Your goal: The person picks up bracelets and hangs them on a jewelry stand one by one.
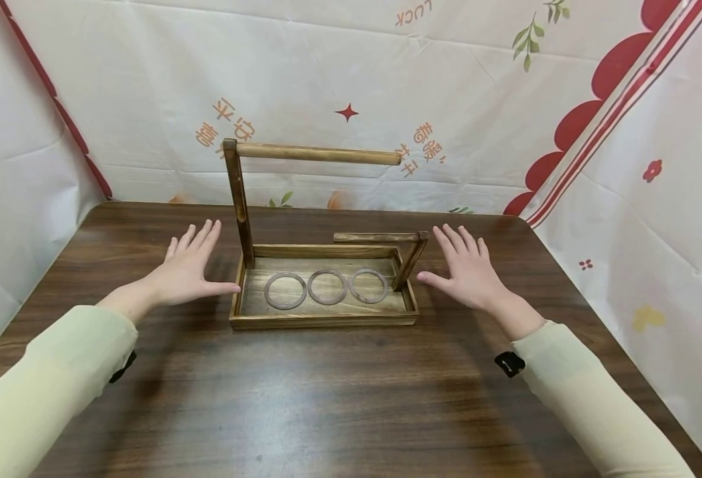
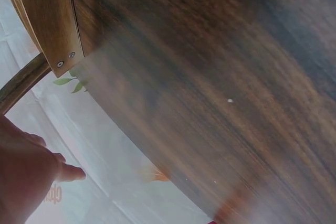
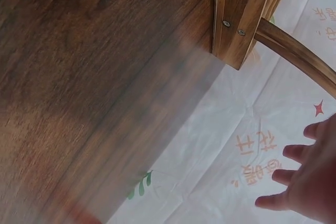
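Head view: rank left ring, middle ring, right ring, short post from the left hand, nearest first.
From the left hand:
1. Left ring, toward the tray's left end
2. Middle ring, between the others
3. Right ring, right of middle
4. Short post, tray's right end

The head camera looks forward and down over the whole tray (image 1: 324,321); each tilted wrist view (much closer in) shares one end, plus the cloth (image 1: 303,73).
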`<state>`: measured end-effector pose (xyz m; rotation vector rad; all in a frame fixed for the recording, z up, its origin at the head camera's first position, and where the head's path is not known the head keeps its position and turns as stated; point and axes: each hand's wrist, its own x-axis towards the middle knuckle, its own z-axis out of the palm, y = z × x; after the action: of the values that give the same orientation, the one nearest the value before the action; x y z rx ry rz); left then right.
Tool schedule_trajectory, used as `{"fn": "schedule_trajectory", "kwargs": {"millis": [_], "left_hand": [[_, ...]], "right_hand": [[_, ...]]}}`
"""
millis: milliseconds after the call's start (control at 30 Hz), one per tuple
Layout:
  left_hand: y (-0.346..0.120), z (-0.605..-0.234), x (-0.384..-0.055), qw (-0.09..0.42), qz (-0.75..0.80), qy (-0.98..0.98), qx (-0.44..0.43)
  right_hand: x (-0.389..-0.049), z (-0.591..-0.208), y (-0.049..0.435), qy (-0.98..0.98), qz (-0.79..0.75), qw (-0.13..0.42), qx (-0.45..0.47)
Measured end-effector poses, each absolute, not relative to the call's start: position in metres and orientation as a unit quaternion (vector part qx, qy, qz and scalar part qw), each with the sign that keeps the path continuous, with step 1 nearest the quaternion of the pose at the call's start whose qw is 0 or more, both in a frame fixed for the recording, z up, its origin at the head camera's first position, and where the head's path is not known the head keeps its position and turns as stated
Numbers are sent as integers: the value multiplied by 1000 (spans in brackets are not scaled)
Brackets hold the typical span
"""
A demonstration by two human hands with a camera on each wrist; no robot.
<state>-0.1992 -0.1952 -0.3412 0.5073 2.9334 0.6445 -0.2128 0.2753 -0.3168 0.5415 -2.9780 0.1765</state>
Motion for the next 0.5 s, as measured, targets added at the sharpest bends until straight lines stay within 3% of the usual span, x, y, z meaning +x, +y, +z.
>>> {"fn": "schedule_trajectory", "kwargs": {"millis": [500], "left_hand": [[-200,-349,-191,70,244,950,181]], "right_hand": [[-191,-310,272,-947,127,180,233]]}}
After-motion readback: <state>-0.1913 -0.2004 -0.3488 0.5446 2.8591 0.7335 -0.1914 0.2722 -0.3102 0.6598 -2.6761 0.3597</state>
